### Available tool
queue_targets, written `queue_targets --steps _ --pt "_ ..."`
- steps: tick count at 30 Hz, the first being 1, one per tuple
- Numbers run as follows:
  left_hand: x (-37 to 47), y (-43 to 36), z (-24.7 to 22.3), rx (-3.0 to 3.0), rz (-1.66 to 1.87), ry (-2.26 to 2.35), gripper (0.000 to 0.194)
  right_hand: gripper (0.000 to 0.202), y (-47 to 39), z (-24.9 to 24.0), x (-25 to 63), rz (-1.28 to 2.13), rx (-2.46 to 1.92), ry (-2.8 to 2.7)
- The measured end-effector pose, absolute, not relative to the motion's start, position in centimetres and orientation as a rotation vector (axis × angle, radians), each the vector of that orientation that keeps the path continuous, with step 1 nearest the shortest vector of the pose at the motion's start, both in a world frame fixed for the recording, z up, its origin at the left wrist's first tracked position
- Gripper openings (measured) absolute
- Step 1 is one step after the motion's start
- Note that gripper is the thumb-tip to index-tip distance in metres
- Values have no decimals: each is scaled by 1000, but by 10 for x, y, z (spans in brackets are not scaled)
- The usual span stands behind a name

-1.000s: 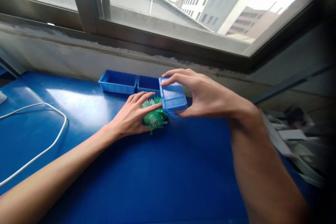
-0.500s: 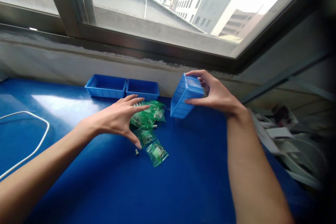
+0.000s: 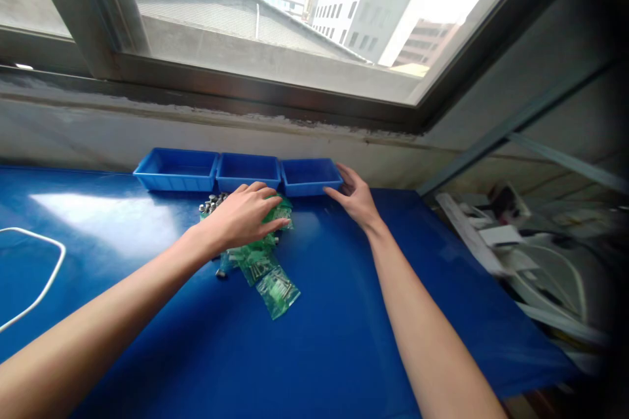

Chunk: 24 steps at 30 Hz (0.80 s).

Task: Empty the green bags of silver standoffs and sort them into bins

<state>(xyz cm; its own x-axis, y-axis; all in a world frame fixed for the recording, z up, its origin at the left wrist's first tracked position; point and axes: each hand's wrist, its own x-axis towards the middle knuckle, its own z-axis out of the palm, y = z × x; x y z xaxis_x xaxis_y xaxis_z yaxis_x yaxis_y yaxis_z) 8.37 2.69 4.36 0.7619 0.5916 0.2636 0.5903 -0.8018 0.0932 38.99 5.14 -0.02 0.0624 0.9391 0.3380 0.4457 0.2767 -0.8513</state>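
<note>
Three blue bins stand in a row against the wall: a left bin (image 3: 179, 180), a middle bin (image 3: 248, 165) and a right bin (image 3: 310, 184). My right hand (image 3: 354, 196) grips the right end of the right bin between thumb and fingers. My left hand (image 3: 248, 213) hovers over the pile, fingers apart, holding nothing I can see. Under and around it lie green plastic bags (image 3: 278, 291) with metal screws inside. Loose metal parts (image 3: 211, 204) show beyond my left wrist, and one small part (image 3: 221, 273) lies nearer to me.
A white cable (image 3: 56, 268) curves over the blue table (image 3: 339, 340) at the left. Behind the bins are a low wall and a window frame (image 3: 265, 95). Beyond the table's right edge stand a metal bar and cluttered items (image 3: 501, 236).
The bin in my right hand has come down from a tilted, raised pose to sit upright beside the middle bin. My left hand has shifted over the bags, and the view has turned slightly right.
</note>
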Motion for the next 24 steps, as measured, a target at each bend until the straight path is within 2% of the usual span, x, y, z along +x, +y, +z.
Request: queue_targets --steps 5,9,11,12,13,14,16,18,21,24 --pt "69 20 40 2924 466 1038 60 79 52 -11 381 414 -1546 -1576" --pt "51 8 38 2908 538 1042 65 64 33 13 358 -27 -1553 -1684" --pt "39 1 37 2915 577 1035 64 50 14 29 339 -102 -1500 -1705" --pt "33 -2 37 2926 588 1013 66 50 2 36 328 -61 -1459 -1773" --pt "27 -5 36 2941 581 978 69 55 -10 41 317 24 -1399 -1908" --pt "22 -7 35 2947 589 948 75 68 -22 45 306 141 -1332 -2088" --pt "13 -9 31 2956 587 891 89 104 -42 46 289 366 -1222 -2408" --pt "7 -9 27 2961 578 860 96 121 -53 44 280 468 -1189 -2535" --pt "1 -6 21 2977 590 860 98 121 -55 42 279 450 -1242 -2565" --pt "-8 0 17 3015 661 844 94 107 -46 46 286 295 -1302 -2540"
